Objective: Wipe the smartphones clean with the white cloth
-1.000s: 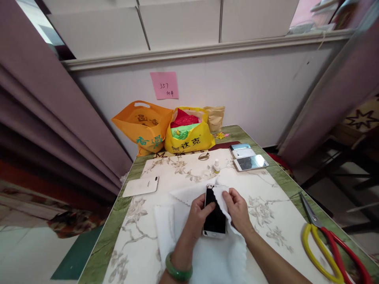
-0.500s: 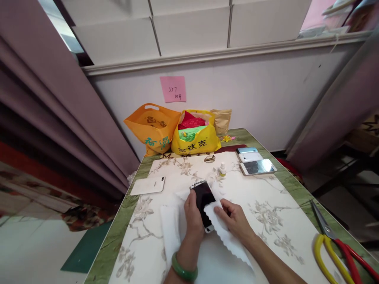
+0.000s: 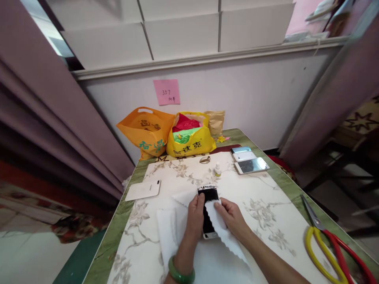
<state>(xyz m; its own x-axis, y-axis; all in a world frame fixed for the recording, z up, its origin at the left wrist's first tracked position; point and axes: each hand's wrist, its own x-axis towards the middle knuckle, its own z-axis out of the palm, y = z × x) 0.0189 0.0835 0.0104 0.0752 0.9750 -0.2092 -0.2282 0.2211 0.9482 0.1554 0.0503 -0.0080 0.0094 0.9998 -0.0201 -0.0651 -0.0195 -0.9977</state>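
Observation:
A white-framed phone with a dark screen is held upright over the front middle of the table. My left hand grips its left edge, the thumb resting on the screen. My right hand pinches a white scalloped cloth against the phone's right side, covering part of the screen. More white cloth lies under and left of the hands. A small dropper bottle stands beyond the phone.
On the left lies a white phone; several phones, including a silver one, lie at the back right. Large scissors lie at the right edge. An orange bag and a yellow bag stand at the back.
The held phone has turned from a leftward tilt to nearly straight, with both hands still on it and the cloth. The whole view has shifted slightly, so the table items appear further left.

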